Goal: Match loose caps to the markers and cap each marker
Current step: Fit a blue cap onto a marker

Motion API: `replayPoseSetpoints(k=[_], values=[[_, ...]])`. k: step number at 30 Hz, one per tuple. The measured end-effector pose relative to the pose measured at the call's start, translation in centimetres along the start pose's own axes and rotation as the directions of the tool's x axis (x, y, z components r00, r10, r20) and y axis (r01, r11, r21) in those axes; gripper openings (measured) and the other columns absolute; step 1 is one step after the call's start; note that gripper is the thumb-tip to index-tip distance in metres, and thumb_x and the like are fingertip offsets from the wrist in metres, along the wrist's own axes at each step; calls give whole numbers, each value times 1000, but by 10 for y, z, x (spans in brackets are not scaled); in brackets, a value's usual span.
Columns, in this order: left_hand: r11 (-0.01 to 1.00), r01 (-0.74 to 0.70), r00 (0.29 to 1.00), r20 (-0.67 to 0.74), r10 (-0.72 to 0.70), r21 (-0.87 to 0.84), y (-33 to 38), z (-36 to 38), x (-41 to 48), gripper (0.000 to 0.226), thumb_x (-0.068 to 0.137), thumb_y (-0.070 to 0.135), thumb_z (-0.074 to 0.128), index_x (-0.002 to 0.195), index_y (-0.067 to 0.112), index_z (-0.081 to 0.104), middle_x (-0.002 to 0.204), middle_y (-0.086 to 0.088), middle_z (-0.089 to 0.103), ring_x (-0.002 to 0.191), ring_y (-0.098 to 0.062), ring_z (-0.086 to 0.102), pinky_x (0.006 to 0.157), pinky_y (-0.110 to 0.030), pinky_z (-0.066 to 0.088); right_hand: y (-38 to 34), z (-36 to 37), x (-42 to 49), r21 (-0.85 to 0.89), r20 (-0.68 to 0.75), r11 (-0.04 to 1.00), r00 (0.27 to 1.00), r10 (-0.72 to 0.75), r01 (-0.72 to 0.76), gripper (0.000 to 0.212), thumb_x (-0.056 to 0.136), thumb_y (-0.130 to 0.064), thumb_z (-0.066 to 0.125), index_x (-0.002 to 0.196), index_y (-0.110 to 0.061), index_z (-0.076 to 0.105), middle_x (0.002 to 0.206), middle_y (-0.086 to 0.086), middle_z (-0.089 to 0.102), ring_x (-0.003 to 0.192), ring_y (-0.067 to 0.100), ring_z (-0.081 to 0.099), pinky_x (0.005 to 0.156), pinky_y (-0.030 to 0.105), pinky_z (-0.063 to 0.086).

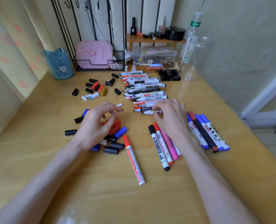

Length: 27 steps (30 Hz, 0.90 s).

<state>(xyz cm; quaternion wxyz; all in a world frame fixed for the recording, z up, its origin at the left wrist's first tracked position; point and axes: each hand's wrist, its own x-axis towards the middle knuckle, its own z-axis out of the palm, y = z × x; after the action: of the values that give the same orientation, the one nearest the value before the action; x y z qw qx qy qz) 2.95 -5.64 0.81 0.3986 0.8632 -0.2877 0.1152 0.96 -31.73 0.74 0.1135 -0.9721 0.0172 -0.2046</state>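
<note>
The table (85,183) bore one row of roughly thirteen uncapped markers (147,90) and about nine capped markers (204,132). The right hand (171,118) pinched the nearest marker (148,112). The left hand (96,123) curled round one red cap (116,127) among the loose caps (113,147).

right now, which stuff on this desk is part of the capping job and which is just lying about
Job: uncapped markers, loose caps, capped markers.
Lying about: blue cup, pink case, clear bottle, plastic box, wooden shelf.

Head-worn view, forward and down, near desk (88,188).
</note>
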Motion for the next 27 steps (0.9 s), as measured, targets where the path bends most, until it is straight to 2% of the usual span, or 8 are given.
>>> replayPoseSetpoints(k=[5, 9, 12, 15, 19, 21, 23, 27], values=[[1000, 1, 1000, -25, -1, 10, -4, -9, 3, 26, 101, 13, 62, 114, 32, 73, 109, 14, 69, 102, -16, 65, 82, -34, 51, -3, 1, 4, -6, 71, 1000, 997, 17, -16, 16, 95, -30, 71, 110, -29, 75, 111, -3, 70, 115, 24, 50, 87, 35, 26], [998, 35, 999, -1, -35, 50, -1, -17, -3, 16, 97, 26, 69, 110, 33, 74, 110, 14, 69, 100, -14, 64, 83, -37, 53, -1, 3, 2, -16, 164, 999, 986, 33, -31, 20, 97, -32, 71, 118, -30, 74, 118, -3, 69, 120, 24, 47, 88, 36, 21], [992, 36, 997, 58, -44, 123, 4, -13, -16, 18, 91, 47, 73, 104, 34, 76, 103, 16, 64, 97, -9, 62, 81, -31, 52, -6, 5, 1, 40, 68, 998, 996, -60, 58, 18, 95, -26, 74, 113, -27, 74, 113, -5, 71, 116, 21, 50, 87, 32, 17], [944, -49, 993, 114, 13, 325, 3, -2, -21, 30, 89, 59, 68, 100, 32, 77, 100, 12, 60, 93, -15, 57, 80, -38, 53, -16, 5, -2, 126, -67, 974, 981, -182, 189, 15, 96, -20, 73, 108, -26, 69, 102, -11, 72, 108, 17, 57, 93, 33, 19], [915, -71, 993, 111, 28, 397, 2, 4, -21, 32, 88, 55, 67, 99, 27, 78, 99, 6, 60, 94, -21, 56, 83, -42, 53, -27, 3, -12, 169, -74, 941, 956, -283, 292, 13, 102, -27, 65, 113, -32, 64, 104, -16, 68, 102, 15, 59, 105, 43, 27], [908, -61, 993, 115, 14, 414, 3, 6, -23, 30, 89, 52, 68, 100, 26, 78, 101, 6, 60, 96, -21, 54, 85, -41, 52, -27, 1, -16, 163, -45, 937, 951, -306, 310, 14, 104, -33, 59, 118, -36, 62, 108, -16, 65, 101, 14, 58, 105, 48, 30], [907, -43, 995, 101, 0, 419, 4, 8, -24, 27, 90, 47, 70, 101, 24, 78, 103, 6, 60, 98, -21, 52, 86, -41, 51, -26, -2, -20, 169, -36, 935, 950, -310, 312, 16, 105, -36, 56, 121, -38, 62, 107, -16, 60, 103, 13, 55, 101, 47, 30], [969, 26, 1000, 7, -28, 245, 10, 9, -23, 19, 95, 35, 72, 108, 22, 75, 111, 9, 59, 106, -13, 53, 90, -27, 47, -20, -9, -21, 200, -57, 937, 958, -282, 288, 21, 105, -37, 54, 125, -39, 62, 105, -13, 52, 106, 14, 52, 96, 47, 35]])
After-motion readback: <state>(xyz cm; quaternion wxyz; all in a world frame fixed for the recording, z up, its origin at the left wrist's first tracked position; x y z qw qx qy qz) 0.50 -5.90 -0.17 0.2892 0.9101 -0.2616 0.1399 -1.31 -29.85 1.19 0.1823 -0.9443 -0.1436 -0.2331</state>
